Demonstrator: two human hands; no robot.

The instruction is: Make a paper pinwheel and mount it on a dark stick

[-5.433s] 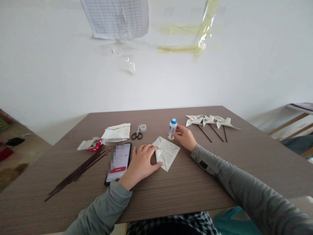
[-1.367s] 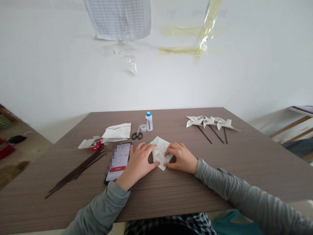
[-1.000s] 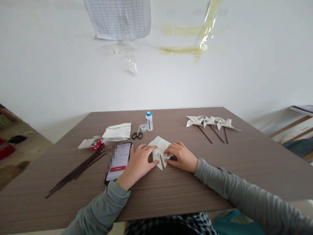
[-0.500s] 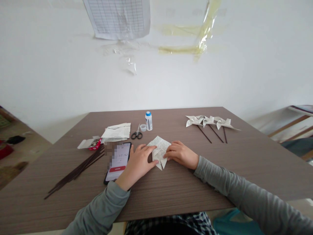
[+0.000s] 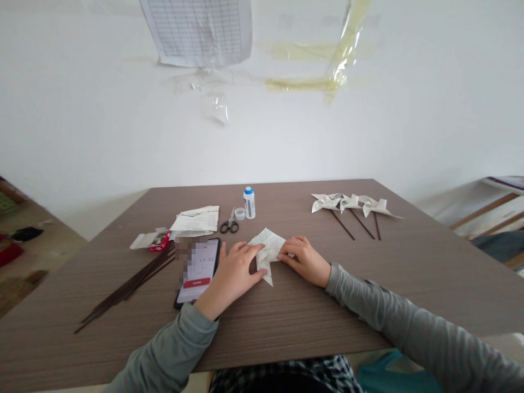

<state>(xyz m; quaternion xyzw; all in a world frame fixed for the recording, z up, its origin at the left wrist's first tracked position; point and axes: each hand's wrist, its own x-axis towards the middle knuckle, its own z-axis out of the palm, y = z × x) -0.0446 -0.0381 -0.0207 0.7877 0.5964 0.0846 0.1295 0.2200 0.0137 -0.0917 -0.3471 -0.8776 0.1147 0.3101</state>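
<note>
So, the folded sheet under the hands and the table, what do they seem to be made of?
The folded sheet looks like thin matte paper, with printed text and sharp creases. The table looks like wood-grain laminate, brown with fine streaks and a dull sheen; solid wood cannot be ruled out.

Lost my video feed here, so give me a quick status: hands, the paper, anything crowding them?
Left hand flat on the printed paper. Right hand pinching its right flap. Phone touches the left hand's outer edge; scissors and glue bottle sit clear behind.

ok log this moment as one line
left hand: flat on printed paper | right hand: folding a flap of it | table: phone, scissors, glue bottle, pinwheels
</note>
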